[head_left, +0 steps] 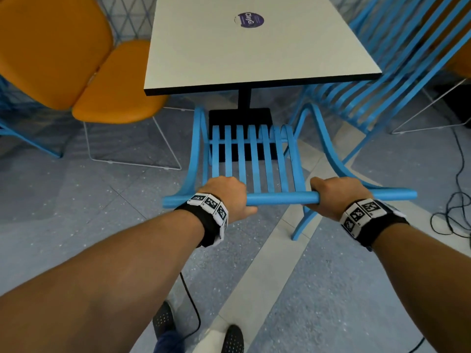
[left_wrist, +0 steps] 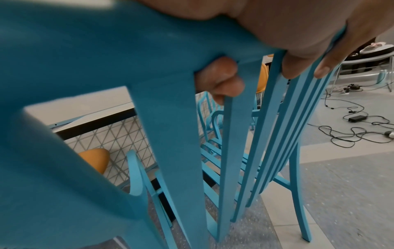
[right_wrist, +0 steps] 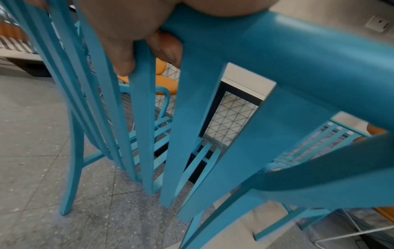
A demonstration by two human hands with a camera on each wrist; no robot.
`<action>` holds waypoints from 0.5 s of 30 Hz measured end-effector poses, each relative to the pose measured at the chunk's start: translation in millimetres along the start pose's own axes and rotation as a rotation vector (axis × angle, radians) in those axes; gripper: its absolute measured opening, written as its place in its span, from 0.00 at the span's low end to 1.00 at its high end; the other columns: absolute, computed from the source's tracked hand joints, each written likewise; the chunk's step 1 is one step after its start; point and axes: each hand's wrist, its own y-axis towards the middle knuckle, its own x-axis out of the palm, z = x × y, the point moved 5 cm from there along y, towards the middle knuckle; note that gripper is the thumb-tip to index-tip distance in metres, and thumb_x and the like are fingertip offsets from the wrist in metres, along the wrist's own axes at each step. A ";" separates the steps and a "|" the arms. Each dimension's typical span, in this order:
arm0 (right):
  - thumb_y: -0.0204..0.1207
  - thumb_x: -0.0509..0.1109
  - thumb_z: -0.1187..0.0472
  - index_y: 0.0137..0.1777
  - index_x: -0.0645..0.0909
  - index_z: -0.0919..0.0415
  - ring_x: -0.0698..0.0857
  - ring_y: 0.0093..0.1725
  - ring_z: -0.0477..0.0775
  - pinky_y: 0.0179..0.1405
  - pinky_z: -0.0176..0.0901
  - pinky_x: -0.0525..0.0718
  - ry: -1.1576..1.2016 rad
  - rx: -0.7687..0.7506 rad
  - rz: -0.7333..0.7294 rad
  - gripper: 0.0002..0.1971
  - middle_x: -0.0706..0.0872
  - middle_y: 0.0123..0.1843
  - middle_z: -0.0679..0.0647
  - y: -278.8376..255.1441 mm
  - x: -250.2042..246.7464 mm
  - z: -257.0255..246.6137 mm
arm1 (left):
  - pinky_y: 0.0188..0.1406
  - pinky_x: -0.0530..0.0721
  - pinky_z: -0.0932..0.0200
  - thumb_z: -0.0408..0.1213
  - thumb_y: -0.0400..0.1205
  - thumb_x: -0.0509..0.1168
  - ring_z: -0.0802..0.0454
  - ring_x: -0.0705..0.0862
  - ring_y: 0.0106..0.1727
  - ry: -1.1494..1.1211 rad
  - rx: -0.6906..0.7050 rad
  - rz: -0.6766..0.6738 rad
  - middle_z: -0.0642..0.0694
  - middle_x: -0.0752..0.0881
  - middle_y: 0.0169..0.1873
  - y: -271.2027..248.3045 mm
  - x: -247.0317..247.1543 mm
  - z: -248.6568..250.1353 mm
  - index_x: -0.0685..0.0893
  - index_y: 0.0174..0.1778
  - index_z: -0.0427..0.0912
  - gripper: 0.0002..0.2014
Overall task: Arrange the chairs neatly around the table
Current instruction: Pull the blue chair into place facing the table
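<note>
Both hands grip the top rail of the blue slatted chair (head_left: pixel 254 159): the left hand (head_left: pixel 224 194) near the rail's left end, the right hand (head_left: pixel 336 197) near its right end, each with fingers curled over the rail and down behind the back slats. The wrist views show the fingertips (left_wrist: pixel 219 80) wrapped under the rail between slats, and likewise on the right (right_wrist: pixel 168 48).

Around the chair: a white table (head_left: pixel 254 59) with a dark edge stands straight ahead on a black pedestal base (head_left: pixel 239 118), with a round purple sticker (head_left: pixel 249 20) on its top. An orange chair (head_left: pixel 76 67) on thin wire legs sits at the table's left edge. A second blue slatted chair (head_left: pixel 387 80) stands at the table's right edge, close beside the held chair's right arm. Black cables (head_left: pixel 453 210) trail over the speckled grey floor (head_left: pixel 76 200) on the right.

The held chair faces the table's near edge, its seat front just short of that edge and over the pedestal base, its back rail nearest the person.
</note>
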 end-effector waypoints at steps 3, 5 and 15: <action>0.73 0.62 0.33 0.39 0.71 0.49 0.81 0.34 0.52 0.38 0.47 0.82 -0.014 0.007 -0.003 0.19 0.81 0.34 0.46 5.2 -2.6 14.2 | 0.29 0.77 0.56 0.61 0.76 0.59 0.47 0.79 0.30 -0.007 0.005 0.028 0.49 0.76 0.27 8.4 -4.1 12.8 0.77 0.35 0.45 0.21; 0.73 0.64 0.34 0.38 0.72 0.48 0.80 0.36 0.52 0.43 0.47 0.80 -0.035 0.023 -0.008 0.18 0.81 0.35 0.46 7.5 -2.4 19.6 | 0.28 0.76 0.56 0.61 0.77 0.59 0.48 0.78 0.29 -0.001 0.009 0.040 0.48 0.76 0.27 12.0 -4.8 17.7 0.79 0.35 0.45 0.21; 0.72 0.71 0.44 0.65 0.75 0.54 0.79 0.63 0.64 0.69 0.70 0.71 0.062 0.288 -0.083 0.24 0.83 0.59 0.55 -11.7 -7.9 -31.2 | 0.37 0.80 0.53 0.59 0.76 0.59 0.45 0.81 0.41 -0.058 0.009 0.072 0.46 0.82 0.43 0.5 -1.0 12.9 0.80 0.48 0.45 0.20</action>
